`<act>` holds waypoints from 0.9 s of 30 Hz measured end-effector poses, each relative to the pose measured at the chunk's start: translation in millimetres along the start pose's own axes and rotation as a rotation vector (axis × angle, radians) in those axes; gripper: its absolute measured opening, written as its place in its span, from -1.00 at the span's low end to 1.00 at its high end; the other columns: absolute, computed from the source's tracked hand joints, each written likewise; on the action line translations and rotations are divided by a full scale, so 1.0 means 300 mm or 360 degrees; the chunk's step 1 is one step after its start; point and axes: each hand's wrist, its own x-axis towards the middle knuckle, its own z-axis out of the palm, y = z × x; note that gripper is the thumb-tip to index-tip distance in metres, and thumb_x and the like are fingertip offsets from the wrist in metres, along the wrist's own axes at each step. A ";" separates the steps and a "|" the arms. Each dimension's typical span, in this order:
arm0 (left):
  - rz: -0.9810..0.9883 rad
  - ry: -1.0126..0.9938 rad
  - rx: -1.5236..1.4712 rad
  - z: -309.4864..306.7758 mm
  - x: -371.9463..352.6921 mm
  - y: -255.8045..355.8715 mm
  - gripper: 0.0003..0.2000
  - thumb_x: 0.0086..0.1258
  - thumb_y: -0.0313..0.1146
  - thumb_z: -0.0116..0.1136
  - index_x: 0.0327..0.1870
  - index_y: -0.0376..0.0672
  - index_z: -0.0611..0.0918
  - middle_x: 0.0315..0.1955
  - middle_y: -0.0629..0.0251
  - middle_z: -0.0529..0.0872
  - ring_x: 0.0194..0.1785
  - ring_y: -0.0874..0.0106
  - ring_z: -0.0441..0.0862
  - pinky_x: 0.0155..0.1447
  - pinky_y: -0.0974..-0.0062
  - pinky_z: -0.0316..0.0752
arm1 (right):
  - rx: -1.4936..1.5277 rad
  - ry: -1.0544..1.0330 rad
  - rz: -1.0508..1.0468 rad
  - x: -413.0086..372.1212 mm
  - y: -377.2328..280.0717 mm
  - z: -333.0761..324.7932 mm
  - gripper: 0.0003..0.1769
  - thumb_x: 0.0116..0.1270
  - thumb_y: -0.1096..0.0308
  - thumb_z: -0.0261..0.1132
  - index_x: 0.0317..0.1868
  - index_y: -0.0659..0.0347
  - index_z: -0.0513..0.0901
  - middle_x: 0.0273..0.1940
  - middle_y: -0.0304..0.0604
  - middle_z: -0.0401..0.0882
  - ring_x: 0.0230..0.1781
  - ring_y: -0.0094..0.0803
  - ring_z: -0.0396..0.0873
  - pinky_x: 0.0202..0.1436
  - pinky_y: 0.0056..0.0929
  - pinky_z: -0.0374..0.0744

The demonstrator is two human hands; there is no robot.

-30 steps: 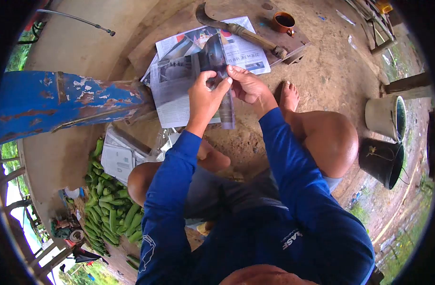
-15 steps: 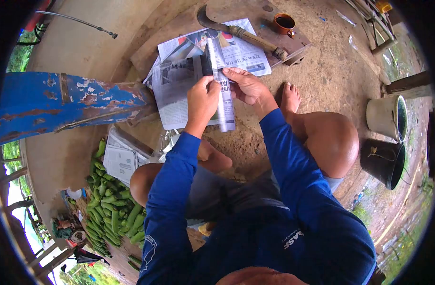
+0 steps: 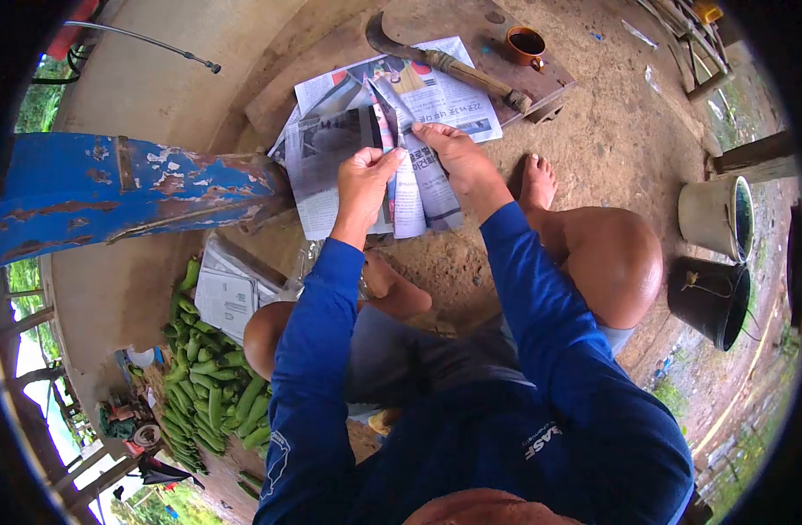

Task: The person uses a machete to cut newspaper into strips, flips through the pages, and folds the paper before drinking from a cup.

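A sheet of newspaper (image 3: pixel 407 199) stands creased between my two hands, its lower part spread into two flaps. My left hand (image 3: pixel 364 185) pinches the left flap between thumb and fingers. The right flap's upper edge is gripped by my right hand (image 3: pixel 460 162), with the thumb on top and the other fingers partly hidden behind the paper. Under and behind this sheet, more newspaper (image 3: pixel 331 188) lies spread over a low wooden board (image 3: pixel 274 105). A sickle (image 3: pixel 453 66) with a curved blade and wooden handle rests across the far sheets.
An orange cup (image 3: pixel 525 45) of dark liquid stands on the board's far right. Green bananas (image 3: pixel 213 394) are piled at lower left, beside folded newspapers (image 3: pixel 226 293). Two buckets, one white (image 3: pixel 711 214) and one black (image 3: pixel 705 297), stand right. A peeling blue post (image 3: pixel 138 192) juts in from the left.
The sheet was a narrow folded strip between my hands; now its flaps have parted and fan out. My left hand has shifted slightly left, my right hand slightly right.
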 end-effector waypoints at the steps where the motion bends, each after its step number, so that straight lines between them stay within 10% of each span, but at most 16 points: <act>1: 0.0037 -0.0009 0.0010 0.007 -0.005 -0.001 -0.82 0.40 -0.34 0.47 -0.29 -0.27 0.73 -0.50 0.53 0.63 -0.47 0.73 0.40 -0.42 0.65 0.29 | -0.0186 0.0016 -0.0111 -0.013 -0.010 0.023 -0.65 0.40 0.08 0.49 -0.13 0.23 0.75 -0.29 -0.26 0.74 -0.33 -0.50 0.64 -0.19 -0.40 0.61; 6: 0.0046 -0.0128 0.0060 0.005 0.011 -0.042 -0.80 0.37 -0.29 0.49 -0.33 -0.09 0.64 -0.48 0.56 0.60 -0.49 0.74 0.39 -0.50 0.67 0.19 | -0.1087 0.0028 -0.0269 0.005 -0.002 0.028 -0.45 0.29 -0.01 0.52 -0.05 0.39 0.74 -0.30 -0.19 0.72 -0.30 -0.39 0.62 -0.21 -0.29 0.59; 14: 0.0184 0.0289 -0.0025 -0.317 0.075 0.014 -0.78 0.49 -0.29 0.38 -0.09 -0.28 0.71 -0.29 0.36 0.75 -0.28 0.59 0.61 -0.15 0.55 0.53 | -0.0822 0.0397 -0.0218 0.061 0.002 -0.114 -0.77 0.43 0.29 0.38 -0.18 0.33 0.75 -0.38 -0.30 0.69 -0.38 -0.57 0.52 -0.25 -0.44 0.50; 19: 0.0152 0.0592 0.0056 -0.576 0.110 -0.075 -0.74 0.49 -0.32 0.38 -0.04 -0.37 0.70 -0.23 0.26 0.78 -0.24 0.54 0.65 -0.11 0.52 0.56 | -0.0979 0.0643 -0.0154 0.109 0.029 -0.231 -0.39 0.42 0.17 0.40 0.31 0.48 0.58 0.13 0.19 0.71 0.14 -0.17 0.66 0.23 -0.23 0.55; 27: 0.0471 0.0748 0.0581 -0.612 0.144 -0.232 -0.67 0.43 -0.35 0.42 0.07 -0.37 0.62 -0.19 0.19 0.80 -0.22 0.36 0.71 -0.06 0.39 0.61 | -0.0973 0.0694 -0.0036 0.086 0.038 -0.238 -0.41 0.43 0.19 0.40 0.28 0.50 0.58 0.06 0.09 0.73 0.05 -0.24 0.65 0.14 -0.28 0.57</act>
